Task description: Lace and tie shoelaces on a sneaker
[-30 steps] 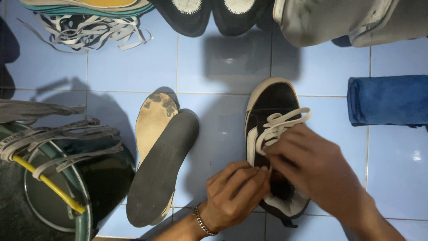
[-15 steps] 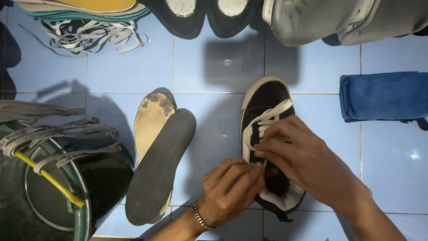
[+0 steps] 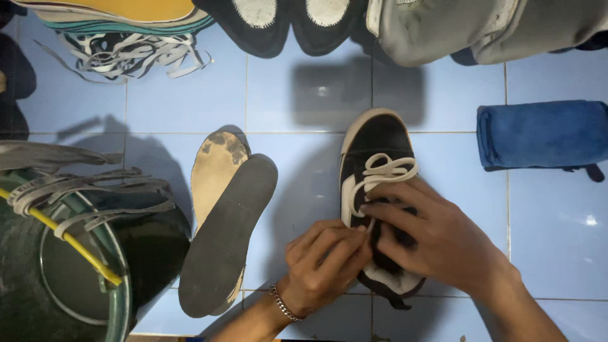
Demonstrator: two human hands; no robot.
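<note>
A black sneaker (image 3: 373, 142) with a white rim and white laces (image 3: 384, 170) lies on the blue tiled floor, toe pointing away from me. My right hand (image 3: 437, 237) lies over the shoe's middle, its fingers pinching the lace at the left side. My left hand (image 3: 326, 259), with a metal bracelet at the wrist, meets it from the lower left and pinches the same lace beside the shoe's white stripe. The shoe's heel shows below my hands.
Two insoles (image 3: 225, 234) lie overlapped left of the shoe. A dark bucket (image 3: 63, 278) draped with grey laces stands at the lower left. A rolled blue cloth (image 3: 541, 134) lies at the right. More shoes (image 3: 443, 25), soles and loose laces (image 3: 120, 57) line the top.
Both hands and the shoe have drifted slightly left in view. My fingers have moved down the lacing, working the lace at the shoe's left side.
</note>
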